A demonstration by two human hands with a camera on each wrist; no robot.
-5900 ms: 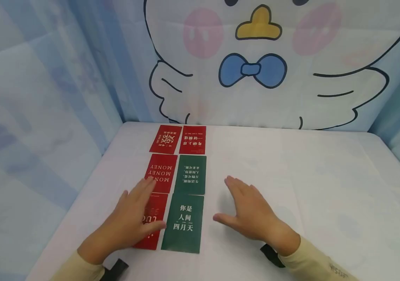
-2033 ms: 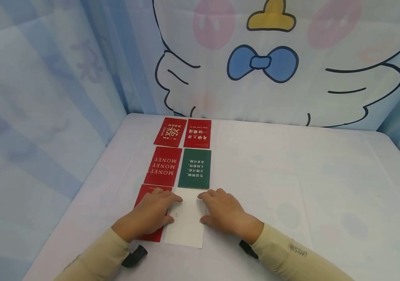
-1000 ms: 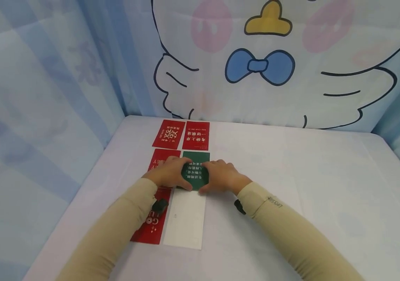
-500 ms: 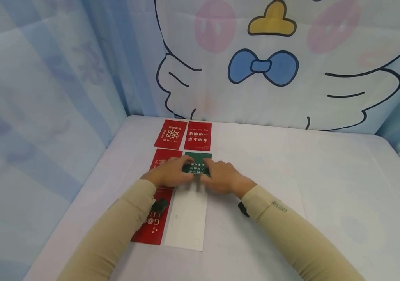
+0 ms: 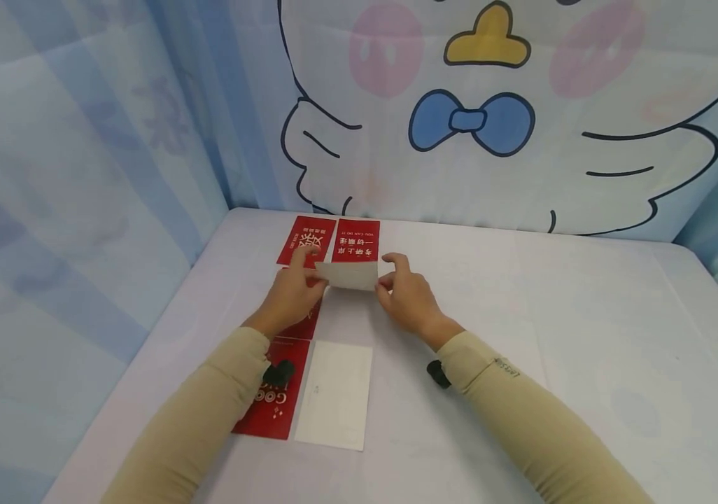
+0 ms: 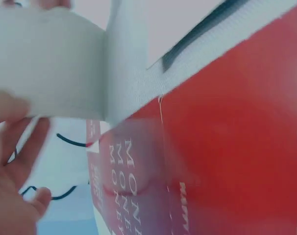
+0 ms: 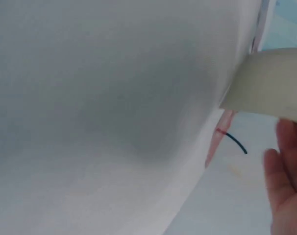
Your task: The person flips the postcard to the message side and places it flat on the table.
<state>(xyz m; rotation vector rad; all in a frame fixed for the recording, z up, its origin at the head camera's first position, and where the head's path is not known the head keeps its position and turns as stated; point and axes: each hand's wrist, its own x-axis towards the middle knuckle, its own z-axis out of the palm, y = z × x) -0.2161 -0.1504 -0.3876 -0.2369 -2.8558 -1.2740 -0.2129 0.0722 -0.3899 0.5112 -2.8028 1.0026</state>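
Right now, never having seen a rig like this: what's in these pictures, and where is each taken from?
There's no machine: a person works with a bare left hand and right hand. The big view looks forward and down from the person's head; the two smaller ones look from each wrist. Both hands pinch a pale rectangular paper card by its sides, tilted up over a white round-cornered table. On that table lie four red rectangular printed cards and, near the person, a blank-looking white rectangular card.
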